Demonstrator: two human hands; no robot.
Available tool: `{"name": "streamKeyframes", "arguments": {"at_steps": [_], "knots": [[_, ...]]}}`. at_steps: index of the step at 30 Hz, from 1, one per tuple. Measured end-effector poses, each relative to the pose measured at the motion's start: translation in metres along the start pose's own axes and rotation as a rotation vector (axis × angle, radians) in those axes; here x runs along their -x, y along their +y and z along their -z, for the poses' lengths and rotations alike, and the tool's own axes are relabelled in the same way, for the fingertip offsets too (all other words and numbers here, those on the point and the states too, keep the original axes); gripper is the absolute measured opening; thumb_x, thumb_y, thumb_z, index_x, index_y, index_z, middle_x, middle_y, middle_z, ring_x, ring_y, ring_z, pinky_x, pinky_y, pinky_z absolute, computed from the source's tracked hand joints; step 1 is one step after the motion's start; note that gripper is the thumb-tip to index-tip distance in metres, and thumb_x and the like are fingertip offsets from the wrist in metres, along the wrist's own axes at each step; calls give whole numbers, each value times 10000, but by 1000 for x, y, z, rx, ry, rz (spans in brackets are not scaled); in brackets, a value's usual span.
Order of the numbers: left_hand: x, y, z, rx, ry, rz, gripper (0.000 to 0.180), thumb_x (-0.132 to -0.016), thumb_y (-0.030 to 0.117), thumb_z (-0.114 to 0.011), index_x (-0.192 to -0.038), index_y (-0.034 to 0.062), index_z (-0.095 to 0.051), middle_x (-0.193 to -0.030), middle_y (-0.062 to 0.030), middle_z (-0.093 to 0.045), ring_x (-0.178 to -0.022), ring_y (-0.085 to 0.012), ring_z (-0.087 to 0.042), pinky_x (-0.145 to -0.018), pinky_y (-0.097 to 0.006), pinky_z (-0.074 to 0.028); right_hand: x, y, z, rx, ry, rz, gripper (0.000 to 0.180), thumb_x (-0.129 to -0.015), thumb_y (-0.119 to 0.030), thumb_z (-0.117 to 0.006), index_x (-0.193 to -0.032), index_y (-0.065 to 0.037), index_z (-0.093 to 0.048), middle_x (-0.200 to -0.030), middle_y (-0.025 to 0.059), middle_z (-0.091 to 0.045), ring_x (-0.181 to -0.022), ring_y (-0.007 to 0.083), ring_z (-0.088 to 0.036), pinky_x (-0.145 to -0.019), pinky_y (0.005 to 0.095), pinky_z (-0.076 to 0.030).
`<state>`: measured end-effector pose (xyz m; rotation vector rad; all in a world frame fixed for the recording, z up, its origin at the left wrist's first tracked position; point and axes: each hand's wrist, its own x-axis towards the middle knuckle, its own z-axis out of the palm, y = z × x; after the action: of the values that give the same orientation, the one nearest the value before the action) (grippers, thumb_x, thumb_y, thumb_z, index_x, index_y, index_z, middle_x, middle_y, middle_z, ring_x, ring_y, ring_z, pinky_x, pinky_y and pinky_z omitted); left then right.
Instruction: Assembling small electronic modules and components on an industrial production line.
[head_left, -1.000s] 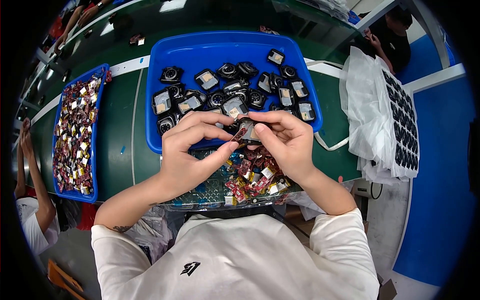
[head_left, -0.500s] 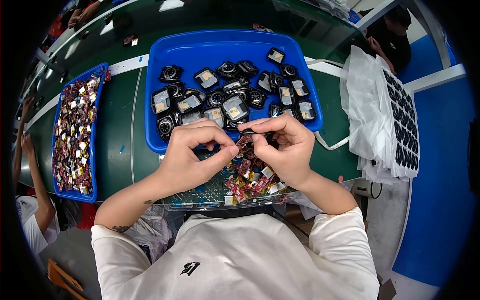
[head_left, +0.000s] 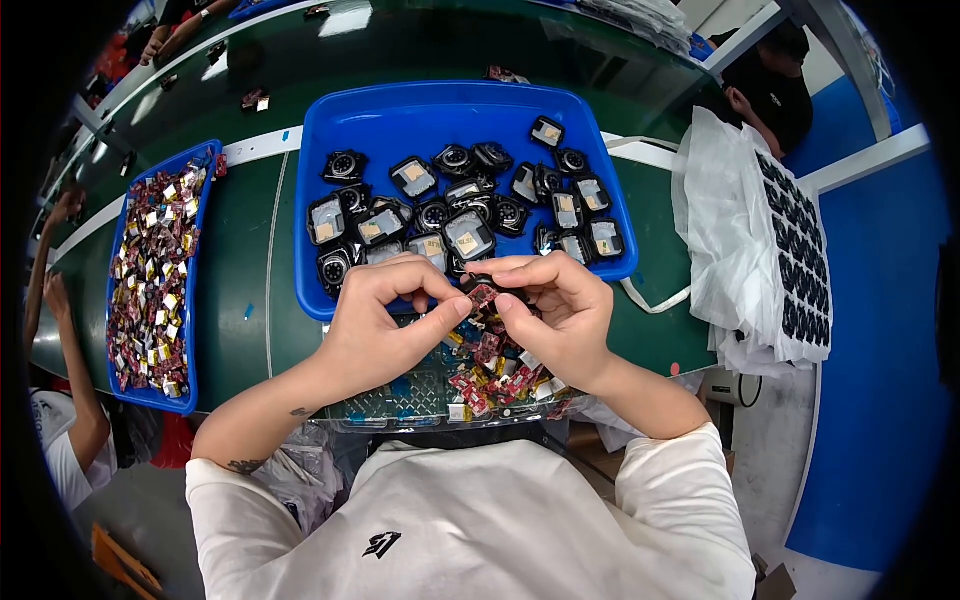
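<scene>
Between my two hands, at the near edge of the blue tray (head_left: 400,108), is a small red circuit board (head_left: 483,295) against a dark watch case. My left hand (head_left: 395,305) pinches the board's left side between thumb and forefinger. The fingers of my right hand (head_left: 562,315) close around the dark case, which they largely hide, with the thumb by the board. Several black smartwatch cases (head_left: 468,234) lie in the tray, some face down, some with pale inner sides up. Beneath my hands is a heap of red boards with yellow-and-silver parts (head_left: 490,385).
A clear moulded plastic tray (head_left: 385,395) lies under the heap's left side. On the left, a long blue tray (head_left: 189,340) is full of similar boards. White sheets (head_left: 715,240) and a panel of black parts (head_left: 797,260) hang at right. Other people work at left and far right.
The view has tilted slightly, so the tray sits lower. The red board now shows more of its face between my fingers, and my right thumb has shifted a little left.
</scene>
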<state>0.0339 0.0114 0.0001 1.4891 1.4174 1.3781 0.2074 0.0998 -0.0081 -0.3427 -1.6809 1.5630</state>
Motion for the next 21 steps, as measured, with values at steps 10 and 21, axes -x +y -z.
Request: {"name": "streamKeyframes", "arguments": {"at_steps": [10, 21], "knots": [[4, 2, -2, 34, 107, 43, 78, -789, 77, -722, -770, 14, -680, -691, 9, -618, -564, -22, -468, -510, -193, -365, -2, -1, 0, -10, -93, -7, 237, -797, 123, -629, -949, 30, -472, -1096, 220, -566, -1031, 256, -611, -865, 331, -541], [-1, 3, 2, 113, -2, 134, 270, -790, 59, -721, -941, 49, -498, -769, 1, -584, -653, -28, -494, -580, -182, -381, -40, -30, 24, 150, -90, -78, 175, -826, 34, -632, -998, 25, -662, -952, 117, -667, -865, 187, -660, -774, 289, -541]]}}
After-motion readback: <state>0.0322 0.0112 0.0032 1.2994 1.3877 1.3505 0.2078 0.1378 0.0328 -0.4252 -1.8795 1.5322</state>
